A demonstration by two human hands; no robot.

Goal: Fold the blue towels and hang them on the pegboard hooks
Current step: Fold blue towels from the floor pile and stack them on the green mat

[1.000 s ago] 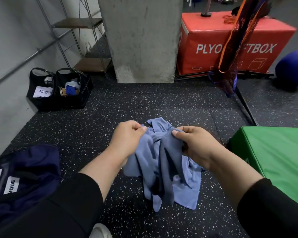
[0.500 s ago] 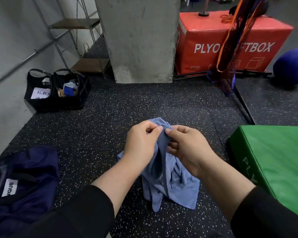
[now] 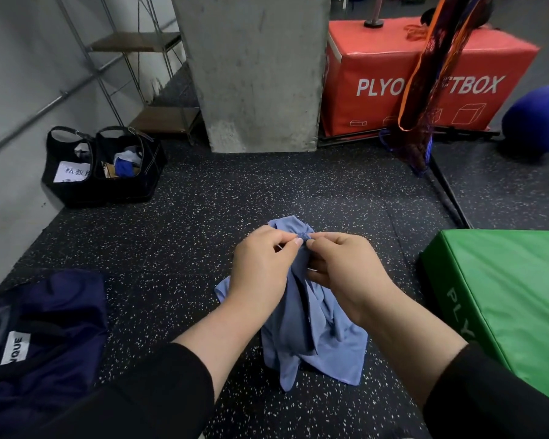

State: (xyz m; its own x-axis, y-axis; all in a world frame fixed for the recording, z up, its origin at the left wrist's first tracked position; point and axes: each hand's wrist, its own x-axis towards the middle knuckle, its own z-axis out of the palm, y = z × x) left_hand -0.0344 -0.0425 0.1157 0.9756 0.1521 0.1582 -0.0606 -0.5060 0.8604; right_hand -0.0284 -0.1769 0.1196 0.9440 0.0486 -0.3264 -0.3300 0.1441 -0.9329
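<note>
Dark speckled rubber floor [image 3: 203, 248] all over. Concrete pillar [image 3: 254, 71] at 12 o'clock, grey wall [image 3: 19, 90] running along 9 to 11 with a wire shelf [image 3: 146, 83] tucked beside the pillar. Red plyo box [image 3: 393, 74] at 1, green pad [image 3: 504, 296] at 3, black bags [image 3: 102, 172] at 10. Lighting's flat and dim.

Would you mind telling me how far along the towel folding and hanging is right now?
Nothing looks finished yet. In hand: the left hand and right hand pinch the top edge of one crumpled blue towel, its lower part bunched on the floor. Left: folding it and hanging it; no pegboard is in view.
</note>
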